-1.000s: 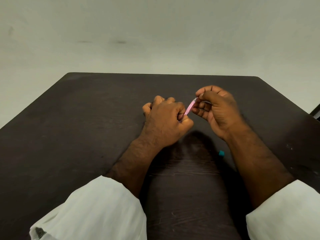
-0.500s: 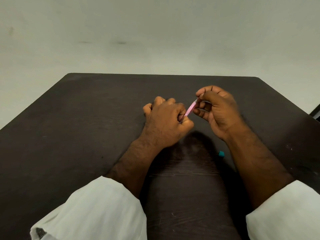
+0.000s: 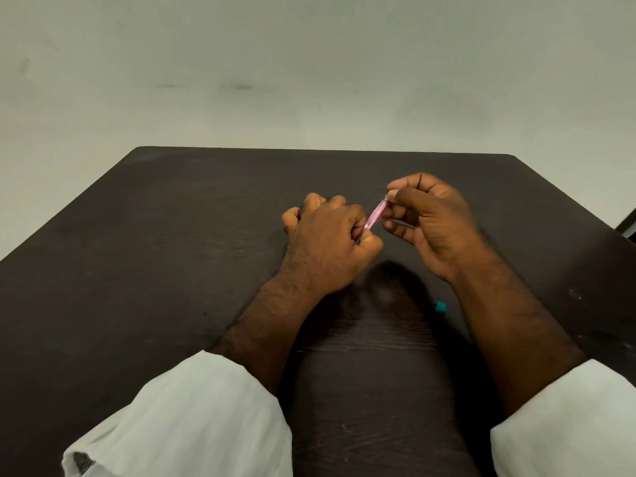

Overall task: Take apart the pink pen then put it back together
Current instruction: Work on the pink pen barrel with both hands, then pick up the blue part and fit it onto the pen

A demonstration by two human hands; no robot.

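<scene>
The pink pen [image 3: 375,216] slants between my two hands above the middle of the dark table [image 3: 172,253]. My left hand [image 3: 327,242] is a fist wrapped round the pen's lower end, which is hidden inside it. My right hand [image 3: 430,222] pinches the pen's upper end between thumb and fingertips. Only a short pink stretch of the barrel shows between the hands. A small teal piece [image 3: 441,307] lies on the table beside my right forearm.
The dark wooden table ends at a far edge below a plain pale wall [image 3: 309,63]. White sleeves [image 3: 192,418] cover both forearms near the bottom of the view. A dark object [image 3: 629,225] pokes in at the right edge.
Both hands keep their hold on the pen in the same place. My right hand's fingers have shifted slightly at the pen's upper end.
</scene>
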